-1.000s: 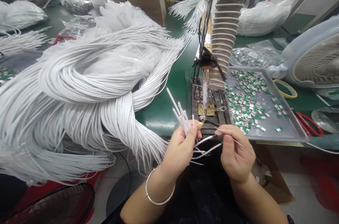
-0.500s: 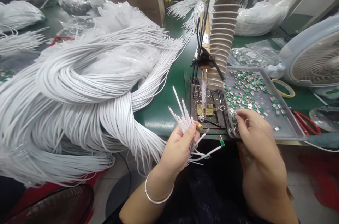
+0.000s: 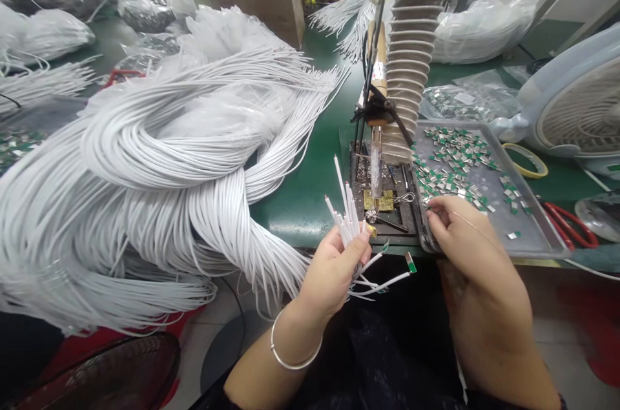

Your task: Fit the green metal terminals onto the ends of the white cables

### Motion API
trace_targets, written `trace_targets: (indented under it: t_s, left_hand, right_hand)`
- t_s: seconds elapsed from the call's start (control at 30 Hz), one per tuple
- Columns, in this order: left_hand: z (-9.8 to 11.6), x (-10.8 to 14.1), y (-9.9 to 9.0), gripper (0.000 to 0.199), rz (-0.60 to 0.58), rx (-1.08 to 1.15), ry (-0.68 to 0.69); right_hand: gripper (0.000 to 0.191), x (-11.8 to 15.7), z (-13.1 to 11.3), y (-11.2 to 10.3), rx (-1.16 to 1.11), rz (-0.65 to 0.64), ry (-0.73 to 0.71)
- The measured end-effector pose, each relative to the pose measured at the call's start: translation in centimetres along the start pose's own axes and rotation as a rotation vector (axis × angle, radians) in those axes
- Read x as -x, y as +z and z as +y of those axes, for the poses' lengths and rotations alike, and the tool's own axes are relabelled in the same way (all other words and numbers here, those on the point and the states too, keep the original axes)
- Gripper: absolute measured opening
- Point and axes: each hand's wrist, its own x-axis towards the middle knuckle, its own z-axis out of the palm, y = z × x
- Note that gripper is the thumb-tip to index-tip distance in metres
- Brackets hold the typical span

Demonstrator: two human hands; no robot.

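As my left hand (image 3: 332,277) clamps a sheaf of white cables (image 3: 347,219), their long axes pointing up and away from the palm, my right hand (image 3: 477,255) lies nearer the metal tray (image 3: 535,239). Its fingers (image 3: 436,205) curl together at the rim, with green-and-silver circuit tabs (image 3: 450,161) spread just ahead. Whether those fingers pinch anything, I cannot tell.

The left hand (image 3: 332,274) hides the middles of the white cables (image 3: 347,223)

left hand closed, right hand (image 3: 467,235) curled forward, left wrist (image 3: 298,326) bangled

Need to fix: first-named left hand point.

left hand (image 3: 332,274) closed, right hand (image 3: 467,235) curled downward
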Motion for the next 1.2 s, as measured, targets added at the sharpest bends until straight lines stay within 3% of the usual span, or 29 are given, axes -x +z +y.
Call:
trace_targets:
  t_s: [0.3,0.5,0.63,0.73,0.87,1.2]
  left_hand:
    - [0.1,0.0,0.2,0.027,0.002,0.021,-0.02]
    - [-0.5,-0.1,0.1,0.021,-0.011,-0.02,0.014]
    - [-0.6,-0.1,0.3,0.019,-0.031,-0.055,0.025]
    - [-0.6,-0.1,0.5,0.016,-0.03,-0.08,0.035]
    - [-0.3,0.0,0.9,0.016,-0.035,-0.071,0.032]
    - [0.2,0.2,1.1,0.02,-0.028,-0.037,0.068]
  right_hand:
    - [0.019,-0.1,0.4,0.2,0.016,-0.02,-0.026]
    - [0.018,0.3,0.0,0.0,-0.132,0.191,-0.071]
    - [0.012,1.5,-1.6,-0.3,-0.42,0.268,-0.083]
    - [0.01,2.5,-3.1,0.1,-0.697,0.236,-0.063]
    - [0.01,3.2,-4.6,1.0,-0.89,0.177,-0.092]
    - [0.009,3.1,-6.2,1.4,-0.954,0.117,-0.114]
